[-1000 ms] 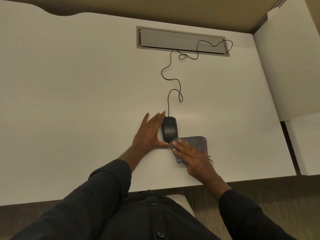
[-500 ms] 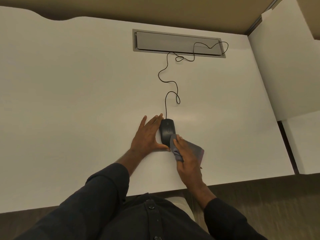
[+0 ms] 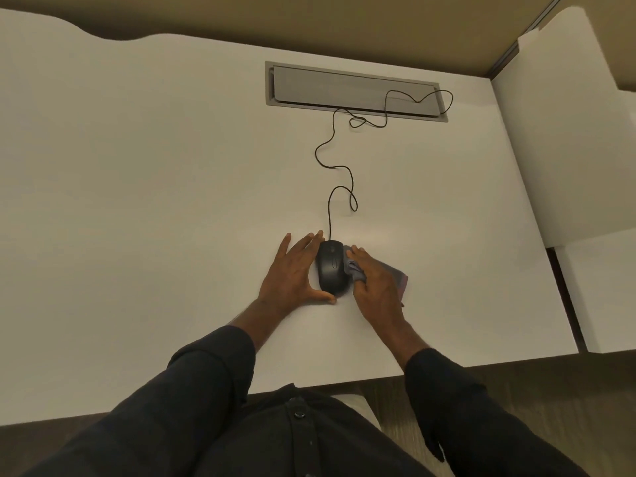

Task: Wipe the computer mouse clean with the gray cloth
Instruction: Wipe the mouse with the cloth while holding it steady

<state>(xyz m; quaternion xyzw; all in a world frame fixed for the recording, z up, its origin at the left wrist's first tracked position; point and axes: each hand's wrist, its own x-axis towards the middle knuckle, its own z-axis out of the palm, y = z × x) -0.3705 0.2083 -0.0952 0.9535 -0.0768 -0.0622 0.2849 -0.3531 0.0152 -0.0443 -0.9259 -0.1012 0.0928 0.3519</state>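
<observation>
Head view shows a white desk (image 3: 137, 201), and we read it from left to right. Our left hand (image 3: 292, 273) lies flat and released, fingers spread towards 12 o'clock, the thumb bent under the near end of the computer mouse (image 3: 331, 268). It grasps nothing; we judge that it only braces the mouse from its 9 o'clock side so that it does not slide when the cloth pushes.

The mouse sits near the front middle of the desk, upright on its base, its nose at 12 o'clock. Its cable (image 3: 335, 160) runs away in loose loops to the cable hatch (image 3: 351, 89) at the far edge, so there is slack and the mouse can be turned a little.

At 3 o'clock of the mouse, our right hand (image 3: 377, 287) presses the gray cloth (image 3: 399, 277) against the right flank. The fingers are curled over a bunched fold of it, so this hand is grasping the cloth; the rest of the cloth trails on the desk behind the hand. The top of the mouse is bare, and we think it remains to be wiped.
</observation>
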